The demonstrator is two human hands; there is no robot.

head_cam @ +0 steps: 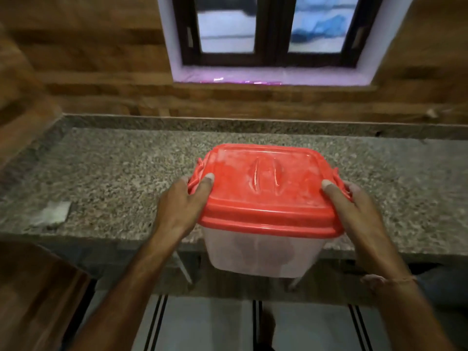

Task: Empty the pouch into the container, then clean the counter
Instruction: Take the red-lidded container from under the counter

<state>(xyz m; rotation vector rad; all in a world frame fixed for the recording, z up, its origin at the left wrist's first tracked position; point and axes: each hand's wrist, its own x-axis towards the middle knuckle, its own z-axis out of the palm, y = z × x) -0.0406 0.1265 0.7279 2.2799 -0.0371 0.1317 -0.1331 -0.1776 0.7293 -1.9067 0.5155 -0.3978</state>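
- While both hands hold it, the container point(263, 252) hangs in the air over the front edge of the counter point(126, 173).
- It is a see-through plastic box with a red lid point(266, 188) shut on top.
- The left hand point(181, 206) grips the left side of the lid — thumb on top, fingers wrapped round the edge clip.
- The right hand point(354, 206) grips the right side the same way.
- A small, pale pouch point(52, 214) lies flat on the counter, far to the left, well apart from the box.
- A window point(273, 31) sits in the wooden wall behind — its picture is blurry.
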